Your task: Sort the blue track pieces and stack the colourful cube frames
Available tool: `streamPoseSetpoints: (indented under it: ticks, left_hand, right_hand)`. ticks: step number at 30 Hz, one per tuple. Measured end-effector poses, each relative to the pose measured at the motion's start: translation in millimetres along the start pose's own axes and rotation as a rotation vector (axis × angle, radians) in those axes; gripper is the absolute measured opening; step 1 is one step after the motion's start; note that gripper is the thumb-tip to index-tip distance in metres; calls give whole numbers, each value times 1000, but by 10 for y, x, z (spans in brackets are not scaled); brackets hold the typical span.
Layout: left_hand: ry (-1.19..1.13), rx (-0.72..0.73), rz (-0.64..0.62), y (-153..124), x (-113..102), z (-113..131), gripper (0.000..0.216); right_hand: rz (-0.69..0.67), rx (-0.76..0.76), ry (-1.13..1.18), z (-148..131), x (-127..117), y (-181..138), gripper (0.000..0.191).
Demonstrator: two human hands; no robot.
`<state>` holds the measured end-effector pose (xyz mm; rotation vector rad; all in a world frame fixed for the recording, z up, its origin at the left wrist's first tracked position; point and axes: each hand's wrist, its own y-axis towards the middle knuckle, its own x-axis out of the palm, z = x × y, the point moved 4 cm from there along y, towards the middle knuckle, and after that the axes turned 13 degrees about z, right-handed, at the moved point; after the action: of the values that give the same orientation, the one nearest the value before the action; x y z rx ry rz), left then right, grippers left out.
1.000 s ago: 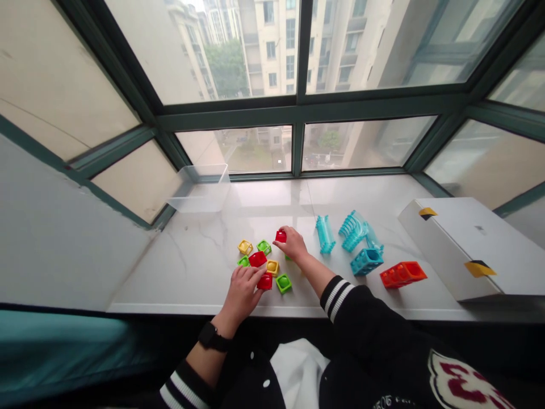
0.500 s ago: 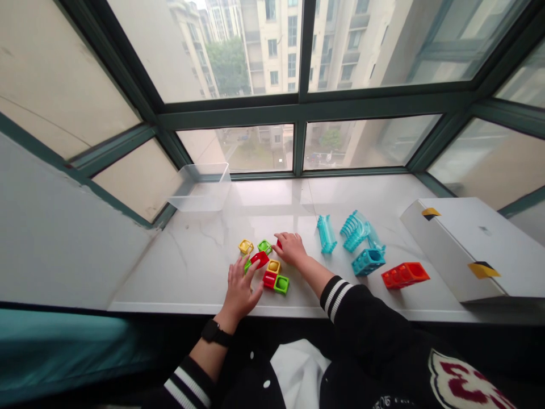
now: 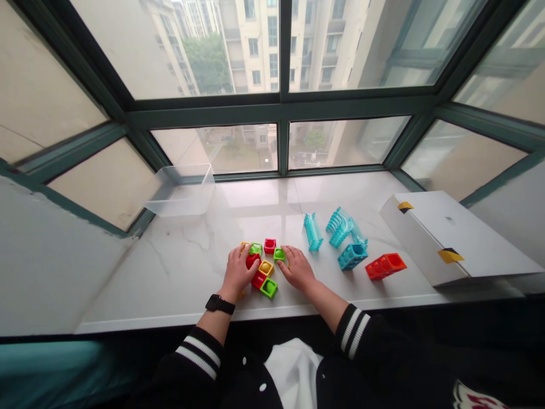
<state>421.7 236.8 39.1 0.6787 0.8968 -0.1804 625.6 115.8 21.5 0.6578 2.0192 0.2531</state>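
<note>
Several small square toy blocks in red, green and yellow lie in a tight cluster on the white marble sill [image 3: 183,267]. My left hand [image 3: 237,271] rests on the cluster's left side, fingers curled over a red block [image 3: 252,260]. My right hand [image 3: 297,268] lies at the cluster's right side, fingers stretched toward a green block [image 3: 279,254]. A red block [image 3: 269,245] sits at the back, a yellow one [image 3: 266,267] in the middle and a green one [image 3: 268,287] at the front.
Right of my hands stand turquoise ribbed pieces [image 3: 313,232] [image 3: 339,226], a blue perforated block [image 3: 352,256] and an orange perforated block [image 3: 385,266]. A white cardboard box [image 3: 443,236] lies at the far right. A clear plastic tub [image 3: 181,190] sits at the back left by the window.
Both hands have closed in on the blocks and pushed them into a tighter cluster. My right hand has let go of the red block at the back. The camera has swung a little to the right.
</note>
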Motion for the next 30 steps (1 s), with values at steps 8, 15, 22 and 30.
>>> streamPoseSetpoints:
  ticks: [8, 15, 22, 30]
  left_hand:
    - [-61, 9, 46, 31, 11, 162, 43]
    - [27, -82, 127, 106, 55, 191, 30]
    - [-150, -141, 376, 261, -116, 213, 29]
    - [-463, 118, 257, 203, -354, 904, 18]
  right_hand:
    - [2, -49, 108, -182, 204, 111, 44]
    - [157, -156, 87, -263, -552, 201, 37]
    - [170, 228, -469, 497, -1788, 222, 46]
    - [-84, 247, -373, 548, -1724, 117, 27]
